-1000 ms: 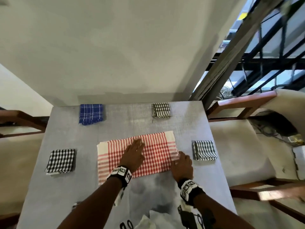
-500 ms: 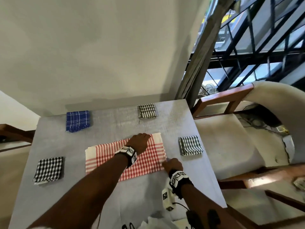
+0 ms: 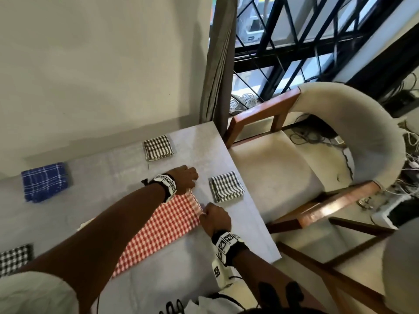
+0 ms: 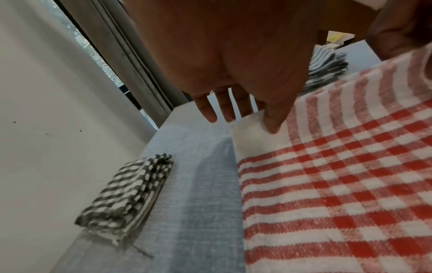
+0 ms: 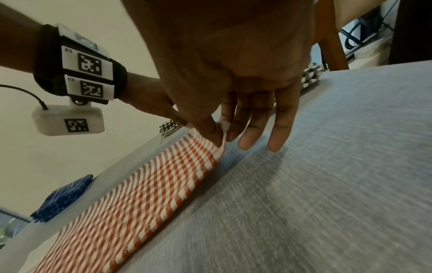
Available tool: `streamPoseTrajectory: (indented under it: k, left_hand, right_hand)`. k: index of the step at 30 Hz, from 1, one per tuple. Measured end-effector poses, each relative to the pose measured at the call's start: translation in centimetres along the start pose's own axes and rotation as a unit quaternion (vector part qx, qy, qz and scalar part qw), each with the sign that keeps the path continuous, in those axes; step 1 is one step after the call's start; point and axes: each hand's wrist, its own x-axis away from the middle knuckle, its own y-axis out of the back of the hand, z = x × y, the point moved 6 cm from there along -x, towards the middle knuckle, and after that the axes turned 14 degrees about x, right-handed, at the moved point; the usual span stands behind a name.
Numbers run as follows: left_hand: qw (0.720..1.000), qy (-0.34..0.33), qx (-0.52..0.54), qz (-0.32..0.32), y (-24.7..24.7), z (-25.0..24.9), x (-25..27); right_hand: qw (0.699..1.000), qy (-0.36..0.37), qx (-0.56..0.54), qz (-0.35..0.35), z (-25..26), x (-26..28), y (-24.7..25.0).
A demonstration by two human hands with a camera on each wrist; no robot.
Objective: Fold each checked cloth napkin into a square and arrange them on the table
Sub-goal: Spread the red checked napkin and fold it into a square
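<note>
A second ago my left hand (image 3: 184, 180) lay flat in the middle of the red checked napkin (image 3: 163, 227) and my right hand (image 3: 214, 217) sat on its near right corner. Now both have gone to the right-hand short edge, which I take to mean the smoothing is over and the next fold is starting: right edge carried over to the left.

The napkin lies as a long strip across the middle of the desk (image 3: 226, 168), between the folded squares already set out (blue one (image 3: 44, 185) far left, striped ones (image 3: 158, 147) at the back and at the right (image 3: 225, 189), black one (image 3: 14, 259) near left).

My right hand pinches the near corner between thumb (image 5: 211, 132) and forefinger, lifting it just off the desk, the other fingers hanging straight. My left arm reaches across the cloth; its thumb (image 4: 272, 120) presses on the white far corner, fingers curled over the edge. Whether they have caught it underneath, I cannot tell.
</note>
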Motion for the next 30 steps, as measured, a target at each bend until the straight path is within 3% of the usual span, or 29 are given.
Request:
streamPoseTrajectory:
  k: [3, 6, 9, 17, 23, 30]
  left_hand:
    - [0.997, 0.060, 0.044, 0.003, 1.1, 1.6, 0.6]
    - [0.981, 0.113, 0.157, 0.006, 2.1, 3.4, 1.5]
    - [0.961, 0.141, 0.235, -0.034, 2.3, 5.0, 3.1]
    - [0.930, 0.196, 0.289, -0.115, 2.4, 6.5, 10.3]
    - [0.915, 0.229, 0.306, -0.127, -1.6, 5.8, 18.2]
    - [0.884, 0.273, 0.342, -0.163, -8.8, 4.6, 25.9]
  right_hand:
    - [1.000, -0.002, -0.026, -0.009, -0.6, -0.2, 0.2]
    - [0.998, 0.002, -0.053, -0.046, -0.7, -0.1, 1.3]
    - [0.994, 0.037, -0.056, -0.090, -0.1, 0.4, 2.5]
    - [0.977, 0.142, -0.076, -0.141, 4.1, 4.3, 3.1]
    - [0.941, 0.293, -0.032, -0.168, 11.2, 9.6, 0.4]
    - [0.929, 0.339, -0.003, -0.149, 16.8, 13.1, -4.5]
